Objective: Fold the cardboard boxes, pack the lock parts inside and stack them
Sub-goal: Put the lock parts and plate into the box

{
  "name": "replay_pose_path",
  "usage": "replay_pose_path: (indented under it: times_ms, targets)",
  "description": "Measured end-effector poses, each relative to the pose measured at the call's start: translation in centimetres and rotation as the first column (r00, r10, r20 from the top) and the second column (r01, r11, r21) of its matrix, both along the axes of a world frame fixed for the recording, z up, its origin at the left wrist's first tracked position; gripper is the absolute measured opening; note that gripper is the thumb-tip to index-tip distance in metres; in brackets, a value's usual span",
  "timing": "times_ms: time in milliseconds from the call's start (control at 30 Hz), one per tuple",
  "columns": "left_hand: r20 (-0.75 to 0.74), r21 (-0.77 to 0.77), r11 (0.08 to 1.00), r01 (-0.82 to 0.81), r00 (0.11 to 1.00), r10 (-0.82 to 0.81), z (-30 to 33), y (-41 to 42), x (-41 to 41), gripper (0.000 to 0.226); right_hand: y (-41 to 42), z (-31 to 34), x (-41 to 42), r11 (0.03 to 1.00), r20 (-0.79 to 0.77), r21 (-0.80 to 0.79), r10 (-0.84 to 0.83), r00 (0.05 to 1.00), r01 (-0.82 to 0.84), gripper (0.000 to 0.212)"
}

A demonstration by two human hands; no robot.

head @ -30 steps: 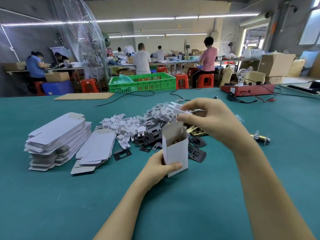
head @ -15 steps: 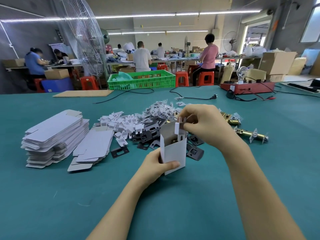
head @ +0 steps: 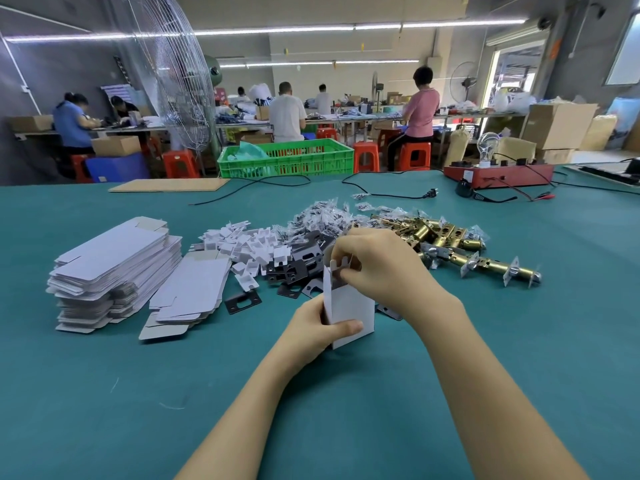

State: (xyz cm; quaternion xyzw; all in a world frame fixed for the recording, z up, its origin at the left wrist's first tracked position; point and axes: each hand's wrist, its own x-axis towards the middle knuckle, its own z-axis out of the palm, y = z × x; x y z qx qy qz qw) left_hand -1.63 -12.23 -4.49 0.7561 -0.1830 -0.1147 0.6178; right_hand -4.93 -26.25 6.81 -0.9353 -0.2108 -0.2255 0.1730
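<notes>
Toward the left edge of the teal table (head: pixel 104 393), a tall stack of flat box blanks (head: pixel 114 265) is seen, with a lower, slumped pile of blanks (head: pixel 188 296) just beside it on the right. Behind these, near the far edge, a green crate (head: pixel 287 159) is set, holding a crumpled teal bag. Near the middle of the table, an upright white box (head: pixel 349 306) is gripped by the left hand (head: pixel 311 332), whose thumb is curled across its front face and whose fingers are hidden behind it. At the box's open top, a small white card insert (head: pixel 341 266) is pinched by the curled fingers of the right hand (head: pixel 377 268); what else lies inside cannot be told. White inserts (head: pixel 249 247), dark strike plates (head: pixel 298 268) and bagged screws (head: pixel 322 216) are heaped behind the box, and brass latches (head: pixel 450 244) lie to the right. Compared with a second ago, the right hand has been lowered from above the heap to the box mouth.
</notes>
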Motion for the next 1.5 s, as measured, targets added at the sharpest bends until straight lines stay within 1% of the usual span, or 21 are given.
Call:
replay_pose_path:
  times_ms: [133, 200, 267, 367, 467, 567, 667, 733, 833, 900, 967, 1000, 1033, 1133, 1200, 1300, 1433, 1500]
  targets:
    - [-0.001, 0.001, 1.000, -0.002, 1.000, 0.002, 0.2, 0.0, -0.1, 0.054, -0.5, 0.5, -0.1, 0.998, -0.095, -0.032, 0.051, 0.994, -0.054, 0.017]
    - [-0.003, 0.003, 1.000, -0.003, 1.000, 0.003, 0.2, 0.0, -0.1, 0.055, -1.1, 0.8, -0.2, 0.995, -0.155, -0.006, 0.094, 0.983, -0.096, 0.015]
    - [-0.004, 0.003, 1.000, -0.007, 1.000, 0.007, 0.2, 0.0, -0.1, 0.054, -1.5, 1.0, -0.3, 0.994, -0.188, 0.029, 0.106, 0.976, -0.103, 0.016]
    - [-0.002, 0.002, 1.000, -0.004, 1.000, 0.004, 0.1, 0.0, -0.1, 0.052, -2.2, 1.1, -0.3, 0.993, -0.174, 0.096, 0.082, 0.981, -0.066, 0.015]
    - [0.001, 0.005, 1.000, -0.008, 1.000, 0.008, 0.1, 0.0, -0.1, 0.048, -3.0, 1.2, -0.4, 0.987, -0.124, 0.160, 0.046, 0.991, -0.026, 0.013]
    - [0.008, 0.008, 1.000, -0.024, 1.000, 0.024, 0.1, 0.0, -0.1, 0.043, -4.3, 1.2, -0.3, 0.949, -0.075, 0.308, -0.048, 0.996, 0.069, 0.009]
    - [0.014, 0.007, 0.998, -0.060, 0.998, 0.060, 0.1, 0.0, -0.2, 0.041, -5.9, 0.6, 0.3, 0.909, -0.107, 0.369, -0.166, 0.980, 0.194, 0.007]
    - [0.018, 0.000, 0.993, -0.122, 0.992, 0.122, 0.2, 0.0, -0.2, 0.041, -7.0, -0.1, 0.7, 0.889, -0.172, 0.369, -0.223, 0.960, 0.272, 0.006]
    - [0.049, -0.018, 0.970, -0.242, 0.969, 0.243, 0.5, -0.1, -0.4, 0.040, -8.0, -1.5, 1.3, 0.859, -0.302, 0.364, -0.256, 0.918, 0.359, 0.007]
    - [0.089, -0.008, 0.951, -0.310, 0.947, 0.309, 0.5, -0.1, -0.4, 0.038, -8.3, -2.6, 1.8, 0.858, -0.383, 0.314, -0.278, 0.881, 0.407, 0.003]
    - [0.132, 0.019, 0.933, -0.358, 0.926, 0.353, 0.3, -0.1, -0.2, 0.022, -8.4, -3.6, 2.4, 0.868, -0.432, 0.236, -0.310, 0.847, 0.437, 0.005]
    - [0.151, 0.029, 0.929, -0.369, 0.920, 0.361, 0.2, -0.2, -0.2, 0.016, -8.4, -4.1, 2.7, 0.872, -0.456, 0.205, -0.317, 0.832, 0.444, 0.009]
    - [0.170, 0.037, 0.929, -0.368, 0.918, 0.357, 0.2, -0.2, -0.2, 0.017, -8.4, -4.5, 2.9, 0.876, -0.485, 0.178, -0.318, 0.814, 0.448, 0.015]
    - [0.173, 0.031, 0.936, -0.352, 0.924, 0.342, 0.2, -0.2, -0.2, 0.020, -8.0, -5.7, 3.2, 0.895, -0.591, 0.091, -0.304, 0.747, 0.436, 0.043]
    - [0.161, 0.027, 0.940, -0.340, 0.930, 0.331, 0.2, -0.3, -0.3, 0.018, -7.7, -6.6, 3.4, 0.905, -0.645, 0.069, -0.281, 0.711, 0.420, 0.058]
    - [0.181, 0.048, 0.941, -0.335, 0.929, 0.322, 0.2, -0.4, -0.3, 0.019, -7.2, -7.9, 3.8, 0.899, -0.647, 0.061, -0.295, 0.703, 0.433, 0.064]
    - [0.184, 0.048, 0.947, -0.319, 0.934, 0.305, 0.2, -0.4, -0.4, 0.024, -7.1, -8.5, 3.9, 0.891, -0.587, 0.118, -0.293, 0.754, 0.439, 0.055]
    - [0.193, 0.043, 0.953, -0.301, 0.938, 0.288, 0.3, -0.4, -0.5, 0.022, -7.1, -8.7, 3.9, 0.892, -0.560, 0.152, -0.277, 0.781, 0.425, 0.051]
